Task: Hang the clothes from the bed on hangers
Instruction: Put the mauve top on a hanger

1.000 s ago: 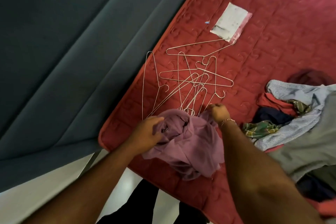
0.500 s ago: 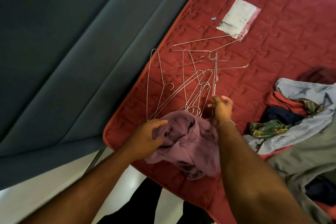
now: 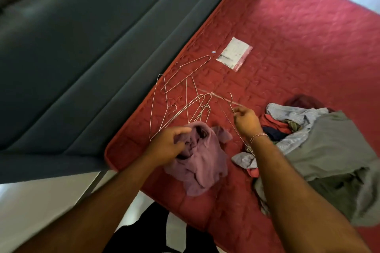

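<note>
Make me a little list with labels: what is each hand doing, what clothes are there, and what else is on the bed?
left hand: the left hand grips the purple garment near the bed's corner
right hand: the right hand pinches one wire hanger, lifted off the pile
other hangers: loose wire hangers lie tangled on the red mattress
clothes pile: mixed clothes heaped to the right, beside the right arm
extra: a small plastic bag lies beyond the hangers
hung so far: nothing on a hanger yet
</note>
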`<action>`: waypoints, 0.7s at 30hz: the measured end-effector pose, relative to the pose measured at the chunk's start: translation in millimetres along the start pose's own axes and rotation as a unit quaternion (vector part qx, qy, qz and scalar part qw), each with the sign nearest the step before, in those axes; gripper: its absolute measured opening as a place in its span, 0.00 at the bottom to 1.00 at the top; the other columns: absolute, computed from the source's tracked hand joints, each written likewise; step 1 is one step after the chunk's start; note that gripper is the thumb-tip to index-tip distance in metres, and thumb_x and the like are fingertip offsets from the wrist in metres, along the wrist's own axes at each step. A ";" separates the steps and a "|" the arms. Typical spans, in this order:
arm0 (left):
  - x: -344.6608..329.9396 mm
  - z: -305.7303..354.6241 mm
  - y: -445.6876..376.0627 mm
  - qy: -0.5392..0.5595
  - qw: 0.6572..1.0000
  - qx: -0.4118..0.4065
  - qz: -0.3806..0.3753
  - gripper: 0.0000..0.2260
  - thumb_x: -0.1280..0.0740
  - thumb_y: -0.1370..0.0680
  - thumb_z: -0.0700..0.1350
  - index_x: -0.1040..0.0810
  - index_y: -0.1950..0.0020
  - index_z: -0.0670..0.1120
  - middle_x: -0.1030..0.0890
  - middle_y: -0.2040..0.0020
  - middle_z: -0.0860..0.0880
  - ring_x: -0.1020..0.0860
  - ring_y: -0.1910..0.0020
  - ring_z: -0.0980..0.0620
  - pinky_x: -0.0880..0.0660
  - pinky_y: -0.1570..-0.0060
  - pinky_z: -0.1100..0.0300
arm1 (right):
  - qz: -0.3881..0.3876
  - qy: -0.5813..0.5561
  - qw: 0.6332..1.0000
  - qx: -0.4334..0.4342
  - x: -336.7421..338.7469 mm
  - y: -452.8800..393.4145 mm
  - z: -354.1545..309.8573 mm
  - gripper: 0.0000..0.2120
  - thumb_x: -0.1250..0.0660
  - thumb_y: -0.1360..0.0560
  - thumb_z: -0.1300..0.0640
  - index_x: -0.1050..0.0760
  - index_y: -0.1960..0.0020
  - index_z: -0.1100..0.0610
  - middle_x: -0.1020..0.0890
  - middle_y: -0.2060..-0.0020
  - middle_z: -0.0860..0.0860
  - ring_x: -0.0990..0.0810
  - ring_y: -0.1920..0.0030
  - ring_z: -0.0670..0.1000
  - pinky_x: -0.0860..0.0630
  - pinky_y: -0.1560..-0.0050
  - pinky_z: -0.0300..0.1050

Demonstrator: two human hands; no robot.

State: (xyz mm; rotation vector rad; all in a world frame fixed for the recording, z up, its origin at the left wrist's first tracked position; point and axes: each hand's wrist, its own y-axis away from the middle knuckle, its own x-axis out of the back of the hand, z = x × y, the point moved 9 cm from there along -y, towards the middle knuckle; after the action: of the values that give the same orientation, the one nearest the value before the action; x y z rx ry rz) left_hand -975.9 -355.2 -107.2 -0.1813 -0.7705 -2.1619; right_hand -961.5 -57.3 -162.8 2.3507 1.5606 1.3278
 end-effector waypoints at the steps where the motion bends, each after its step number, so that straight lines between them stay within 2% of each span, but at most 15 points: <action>1: -0.9 13.2 5.6 0.007 1.000 -0.007 0.011 0.31 0.37 0.33 0.49 0.19 0.30 0.46 0.19 0.33 0.52 0.22 0.34 0.58 0.26 0.32 0.59 | -0.004 0.027 1.000 0.011 14.1 13.9 -1.9 0.14 0.37 0.21 0.63 0.16 0.41 0.55 0.14 0.48 0.58 0.17 0.48 0.59 0.24 0.46 0.46; 3: 1.3 28.9 6.0 0.029 0.999 -0.006 0.026 0.28 0.34 0.32 0.50 0.17 0.33 0.46 0.16 0.40 0.53 0.18 0.45 0.61 0.23 0.41 0.65 | -0.005 0.086 0.996 0.038 30.7 31.4 -2.9 0.14 0.37 0.21 0.64 0.16 0.41 0.58 0.14 0.44 0.60 0.17 0.44 0.62 0.23 0.43 0.48; 5: -0.3 44.5 12.1 0.046 0.998 -0.003 0.038 0.19 0.31 0.25 0.39 0.18 0.34 0.45 0.15 0.49 0.53 0.19 0.59 0.58 0.22 0.54 0.64 | -0.002 0.157 0.985 0.072 46.7 50.8 -0.1 0.13 0.36 0.23 0.64 0.15 0.44 0.59 0.14 0.47 0.63 0.16 0.45 0.65 0.21 0.43 0.53; 6: -2.4 51.7 15.9 0.047 0.998 -0.006 0.044 0.19 0.32 0.24 0.34 0.18 0.34 0.45 0.15 0.52 0.54 0.21 0.61 0.54 0.23 0.56 0.60 | -0.004 0.190 0.978 0.088 54.2 61.6 1.2 0.12 0.35 0.24 0.64 0.15 0.45 0.59 0.14 0.49 0.64 0.16 0.47 0.66 0.20 0.45 0.55; 8: -9.3 61.9 21.2 0.038 0.998 -0.013 0.057 0.20 0.35 0.23 0.29 0.18 0.35 0.46 0.16 0.54 0.56 0.21 0.62 0.52 0.23 0.60 0.58 | -0.006 0.237 0.965 0.110 68.5 80.9 1.3 0.11 0.35 0.25 0.62 0.15 0.49 0.58 0.14 0.54 0.64 0.16 0.50 0.67 0.19 0.50 0.55; 11: -22.8 67.7 30.8 0.031 0.996 -0.008 0.078 0.21 0.37 0.22 0.28 0.18 0.33 0.45 0.16 0.49 0.56 0.20 0.58 0.51 0.23 0.63 0.67 | 0.030 0.237 0.958 0.160 95.1 102.8 -1.0 0.11 0.35 0.24 0.63 0.14 0.48 0.59 0.14 0.56 0.63 0.15 0.54 0.66 0.18 0.53 0.55; 14: -35.5 70.2 45.9 0.035 0.994 -0.004 0.099 0.21 0.36 0.22 0.28 0.18 0.33 0.44 0.17 0.50 0.57 0.20 0.59 0.52 0.23 0.65 0.68 | 0.066 0.184 0.957 0.214 120.8 128.5 -6.4 0.16 0.35 0.23 0.64 0.16 0.39 0.56 0.12 0.54 0.58 0.14 0.54 0.60 0.19 0.52 0.47; 17: -43.8 67.6 52.9 0.036 0.993 -0.003 0.110 0.18 0.34 0.21 0.30 0.18 0.34 0.44 0.15 0.47 0.53 0.19 0.57 0.52 0.23 0.64 0.69 | 0.101 0.139 0.961 0.218 140.7 136.9 -9.7 0.17 0.36 0.23 0.64 0.16 0.38 0.57 0.12 0.54 0.57 0.14 0.56 0.58 0.25 0.54 0.40; 19: -46.7 65.9 57.0 0.039 0.992 0.007 0.120 0.18 0.34 0.21 0.31 0.18 0.33 0.43 0.15 0.49 0.55 0.19 0.53 0.52 0.23 0.61 0.70 | 0.059 0.169 0.966 0.184 141.5 130.9 -5.3 0.15 0.37 0.25 0.59 0.15 0.45 0.58 0.13 0.56 0.57 0.15 0.56 0.59 0.21 0.54 0.45; 21: -50.3 64.9 59.9 0.048 0.991 0.018 0.127 0.18 0.34 0.20 0.31 0.18 0.33 0.44 0.15 0.51 0.53 0.19 0.57 0.51 0.23 0.63 0.66 | 0.035 0.167 0.970 0.170 144.3 129.4 -0.2 0.17 0.40 0.26 0.57 0.14 0.47 0.58 0.13 0.56 0.56 0.15 0.57 0.58 0.20 0.55 0.47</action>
State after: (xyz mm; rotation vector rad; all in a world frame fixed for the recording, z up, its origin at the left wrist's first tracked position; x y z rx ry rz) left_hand -906.5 -313.3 -46.0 -0.1469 -0.6919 -1.9010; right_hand -845.5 -11.6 -14.3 2.4894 1.9539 1.6655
